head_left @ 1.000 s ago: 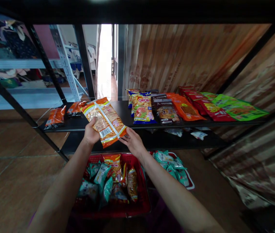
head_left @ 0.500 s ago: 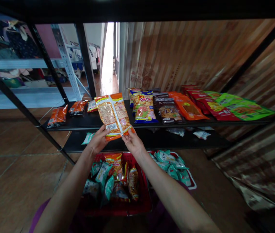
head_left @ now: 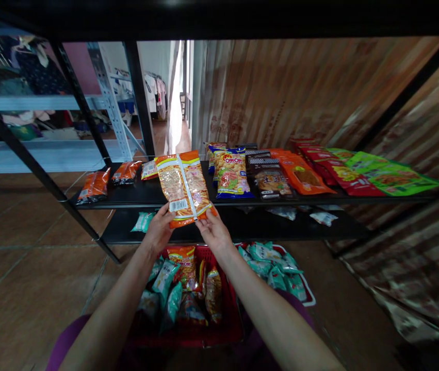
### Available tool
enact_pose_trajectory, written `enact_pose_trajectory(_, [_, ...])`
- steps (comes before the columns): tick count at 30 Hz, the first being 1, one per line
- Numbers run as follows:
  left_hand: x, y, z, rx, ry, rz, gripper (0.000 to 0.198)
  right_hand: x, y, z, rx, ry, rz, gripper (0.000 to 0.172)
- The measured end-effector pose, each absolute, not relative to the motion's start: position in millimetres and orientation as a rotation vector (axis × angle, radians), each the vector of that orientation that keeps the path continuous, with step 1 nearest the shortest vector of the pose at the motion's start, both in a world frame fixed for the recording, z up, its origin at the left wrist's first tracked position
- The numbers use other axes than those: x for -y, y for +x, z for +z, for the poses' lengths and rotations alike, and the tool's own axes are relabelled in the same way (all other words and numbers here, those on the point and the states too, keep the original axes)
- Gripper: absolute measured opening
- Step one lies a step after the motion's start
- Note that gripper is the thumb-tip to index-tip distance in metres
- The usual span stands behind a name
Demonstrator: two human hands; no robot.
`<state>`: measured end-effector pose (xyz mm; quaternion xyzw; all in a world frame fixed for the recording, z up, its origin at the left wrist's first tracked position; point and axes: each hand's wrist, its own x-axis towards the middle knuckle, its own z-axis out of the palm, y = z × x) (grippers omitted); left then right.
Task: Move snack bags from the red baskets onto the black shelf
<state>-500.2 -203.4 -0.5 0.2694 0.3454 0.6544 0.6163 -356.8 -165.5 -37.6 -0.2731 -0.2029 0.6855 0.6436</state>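
Note:
An orange and yellow snack bag point(head_left: 182, 185) is held up in front of the shelf, its back with barcode and silver seam turned to me. My left hand point(head_left: 160, 226) pinches its lower left corner, and my right hand point(head_left: 213, 226) grips the lower right corner. Behind it on the black shelf point(head_left: 134, 190) lies another yellow and red bag point(head_left: 149, 169), partly covered. Just right of the held bag stands a blue and yellow snack bag point(head_left: 231, 172). Below my wrists sits a red basket point(head_left: 229, 330) with teal packets point(head_left: 165, 278) and an orange snack bag point(head_left: 184, 265).
Orange packets point(head_left: 94, 184) lie at the shelf's left end. Brown bags point(head_left: 271, 178), orange bags point(head_left: 304, 175), red bags point(head_left: 343, 172) and green bags point(head_left: 397, 175) fill the right. A white basket point(head_left: 310, 293) of teal packets stands right of the red one. Black posts point(head_left: 76, 103) frame the shelf.
Almost nothing differs. The view has shifted slightly, and both hands still hold the orange and yellow snack bag in nearly the same place.

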Motion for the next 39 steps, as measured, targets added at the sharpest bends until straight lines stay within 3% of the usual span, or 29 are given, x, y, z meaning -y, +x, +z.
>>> enact_pose_trajectory(6, [187.0, -496.3, -3.8, -0.939, 0.562, 1.596, 0.022, 170.2, -354.0, -45.4, 0.455, -0.646, 1.589, 0.021])
enact_pose_trajectory(17, [179.1, -495.7, -16.3, -0.949, 0.47, 1.648, 0.023, 172.0, -351.7, -53.8, 0.458, -0.632, 1.611, 0.023])
enact_pose_trajectory(23, [184.0, -496.8, -0.9, -0.817, 0.54, 1.379, 0.026, 173.8, -348.6, -47.7, 0.355, -0.665, 1.639, 0.022])
enact_pose_trajectory(28, [183.4, -500.1, 0.6, -0.88, 0.462, 1.364, 0.027, 172.0, -349.9, -53.1, 0.442, -0.685, 1.625, 0.028])
enact_pose_trajectory(33, [176.9, -498.4, 0.4, -0.926, 0.42, 1.494, 0.022, 169.3, -345.9, -58.4, 0.904, -0.983, 1.138, 0.051])
enact_pose_trajectory(36, [173.4, -493.5, 3.3, -0.975, 0.398, 1.58, 0.018, 175.8, -340.2, -48.7, 1.401, -1.08, 0.589, 0.05])
enact_pose_trajectory(39, [173.0, -487.3, 7.9, -0.99, 0.434, 1.622, 0.016, 185.0, -337.5, -37.0, 1.799, -0.984, 0.304, 0.051])
